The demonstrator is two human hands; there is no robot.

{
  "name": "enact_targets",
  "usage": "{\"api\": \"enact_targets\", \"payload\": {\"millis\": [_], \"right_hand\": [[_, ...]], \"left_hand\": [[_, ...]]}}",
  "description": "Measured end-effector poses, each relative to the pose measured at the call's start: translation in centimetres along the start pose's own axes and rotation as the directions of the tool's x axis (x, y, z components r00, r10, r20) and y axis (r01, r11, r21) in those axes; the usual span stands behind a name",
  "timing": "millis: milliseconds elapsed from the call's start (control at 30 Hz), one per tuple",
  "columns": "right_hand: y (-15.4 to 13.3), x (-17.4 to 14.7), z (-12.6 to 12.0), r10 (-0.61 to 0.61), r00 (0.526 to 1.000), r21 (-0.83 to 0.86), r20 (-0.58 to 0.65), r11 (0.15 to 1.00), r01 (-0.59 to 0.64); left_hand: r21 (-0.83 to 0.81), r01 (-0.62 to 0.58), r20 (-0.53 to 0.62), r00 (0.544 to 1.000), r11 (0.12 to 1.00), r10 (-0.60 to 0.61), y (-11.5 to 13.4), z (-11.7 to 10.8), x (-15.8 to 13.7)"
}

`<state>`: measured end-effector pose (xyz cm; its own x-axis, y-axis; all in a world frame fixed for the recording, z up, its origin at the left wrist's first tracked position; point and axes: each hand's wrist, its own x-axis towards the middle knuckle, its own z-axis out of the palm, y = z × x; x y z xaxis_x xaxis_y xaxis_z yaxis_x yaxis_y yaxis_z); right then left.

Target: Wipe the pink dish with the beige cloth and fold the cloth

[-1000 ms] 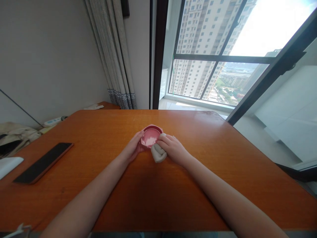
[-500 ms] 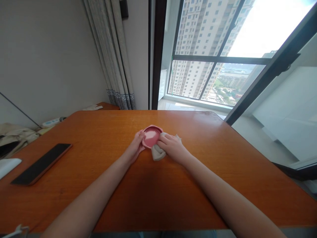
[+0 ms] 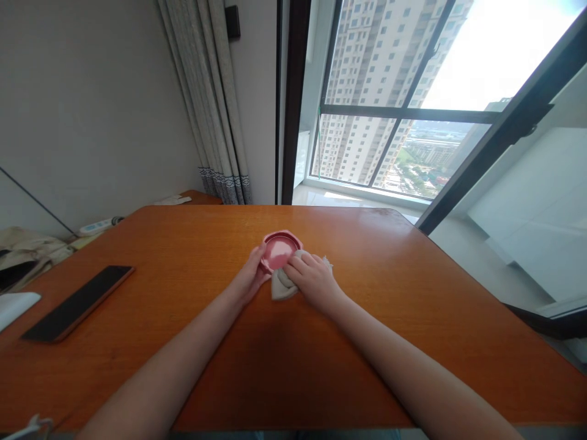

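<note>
A small pink dish (image 3: 280, 249) with a raised rim and a shiny round hollow is held above the middle of the wooden table. My left hand (image 3: 251, 272) grips its left edge, thumb on the rim, with the other fingers hidden underneath. In my right hand (image 3: 312, 276) is a bunched light-grey cloth (image 3: 283, 287), pressed against the dish's lower right rim. One fold of the cloth hangs below the dish, and a frayed end pokes out to the right of the hand.
On the table (image 3: 192, 244) at left lies a long black flat bar (image 3: 77, 302). Beside it is a white object (image 3: 17, 307) at the edge. A power strip (image 3: 98, 226) and piled fabric (image 3: 32, 250) sit beyond the left side. A large window (image 3: 398, 110) stands behind.
My right hand and the cloth have shifted a little left and down along the dish's rim. My left hand keeps its grip, and the dish has barely moved.
</note>
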<state>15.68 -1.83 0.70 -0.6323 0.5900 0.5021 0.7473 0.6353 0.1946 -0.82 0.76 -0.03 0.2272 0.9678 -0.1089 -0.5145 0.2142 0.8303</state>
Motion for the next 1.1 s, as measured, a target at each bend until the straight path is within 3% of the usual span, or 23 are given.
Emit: {"api": "enact_targets", "payload": {"millis": [67,167,200,267,367,533,667,733,833,933,1000,1100], "right_hand": [[0.8,-0.3,0.0,-0.085,0.996,0.034,0.016,0.996,0.084],[0.8,-0.8,0.0,-0.111,0.994,0.104,-0.017,0.988,0.113],[0.7,-1.0,-0.1,-0.063,0.996,0.139,-0.064,0.988,0.072],[0.7,-1.2,-0.2,0.145,0.969,0.242,-0.199,0.966,-0.094],[1.4,-1.2,0.1,0.468,0.841,0.488,-0.271,0.820,-0.299],[0.3,-1.0,2.5,0.499,0.866,0.791,0.036,0.515,-0.330],[-2.9,-0.7,3.9,0.534,0.833,0.871,0.146,0.329,-0.364],[-3.5,-0.4,4.0,0.615,0.774,0.905,0.154,0.227,-0.360],[-2.3,0.0,3.8,0.776,0.602,0.934,0.188,0.049,-0.355],[0.3,0.0,3.3,0.825,0.459,0.916,0.330,-0.163,-0.365],[1.7,-0.2,3.0,0.785,0.428,0.878,0.447,-0.294,-0.378],[2.4,-0.3,2.7,0.669,0.479,0.811,0.568,-0.356,-0.464]], "left_hand": [[0.043,0.039,0.060,0.997,0.998,-0.041,0.6,-0.8,0.2],[0.066,0.044,0.005,0.999,0.997,-0.045,0.9,-1.7,0.7],[0.045,0.033,-0.027,0.999,0.998,-0.031,0.9,-1.8,0.8],[-0.021,0.010,-0.062,0.998,1.000,-0.012,0.8,-1.8,0.9],[-0.101,0.009,-0.078,0.997,0.995,-0.017,0.7,-1.4,0.8],[-0.155,0.036,-0.126,0.990,0.987,-0.056,0.3,-0.3,0.3],[-0.179,-0.066,-0.156,0.987,0.982,0.038,-0.7,0.4,0.1],[-0.146,-0.099,-0.126,0.989,0.984,0.080,-1.2,0.7,-0.1],[-0.059,-0.031,0.030,0.999,0.998,0.032,-1.6,1.2,-0.7],[-0.007,0.079,0.190,0.979,0.997,-0.076,-1.2,1.5,-1.2],[0.032,0.131,0.238,0.962,0.991,-0.135,-0.8,1.2,-1.3],[0.125,0.145,0.201,0.965,0.981,-0.168,-0.5,0.2,-1.1]]}}
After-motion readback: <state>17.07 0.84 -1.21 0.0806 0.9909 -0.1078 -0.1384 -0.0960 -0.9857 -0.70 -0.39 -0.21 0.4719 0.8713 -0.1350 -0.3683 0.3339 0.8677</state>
